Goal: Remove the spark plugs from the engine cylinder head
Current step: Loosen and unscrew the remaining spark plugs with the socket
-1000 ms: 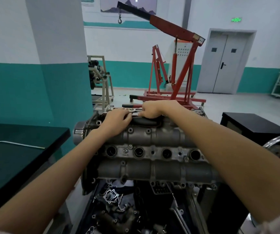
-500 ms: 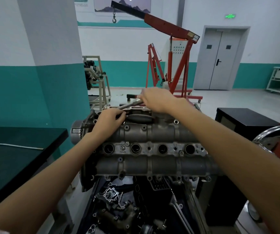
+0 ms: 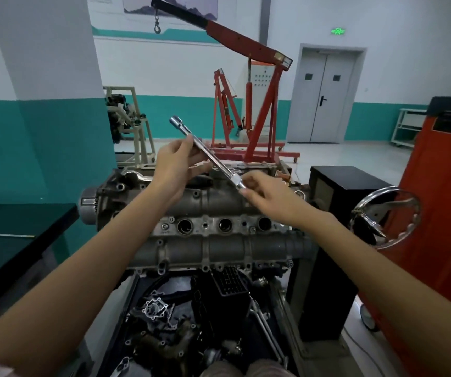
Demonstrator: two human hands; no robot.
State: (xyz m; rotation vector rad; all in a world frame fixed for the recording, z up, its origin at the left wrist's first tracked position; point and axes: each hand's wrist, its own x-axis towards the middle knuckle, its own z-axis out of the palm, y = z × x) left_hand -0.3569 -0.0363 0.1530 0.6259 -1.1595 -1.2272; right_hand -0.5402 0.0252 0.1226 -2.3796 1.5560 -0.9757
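Observation:
A grey engine cylinder head [image 3: 218, 205] lies across the stand in front of me, with a row of round spark plug wells [image 3: 224, 225] along its middle. Above it I hold a long chrome socket wrench [image 3: 208, 155], slanted, with its socket end up and to the left. My left hand [image 3: 178, 161] pinches the shaft near its middle. My right hand [image 3: 266, 190] grips the lower end of the tool. No spark plug shows in the wells from here.
A black table [image 3: 15, 235] with a thin rod is at my left. A red engine hoist [image 3: 248, 104] stands behind the engine. A black cabinet [image 3: 335, 186], a chrome hand wheel [image 3: 387, 216] and a red machine [image 3: 441, 186] are at right. Loose parts lie in the tray [image 3: 180, 322] below.
Both hands have come up off the far side of the cylinder head. The wrench, picked up by my right hand, is now lifted clear and held between both hands.

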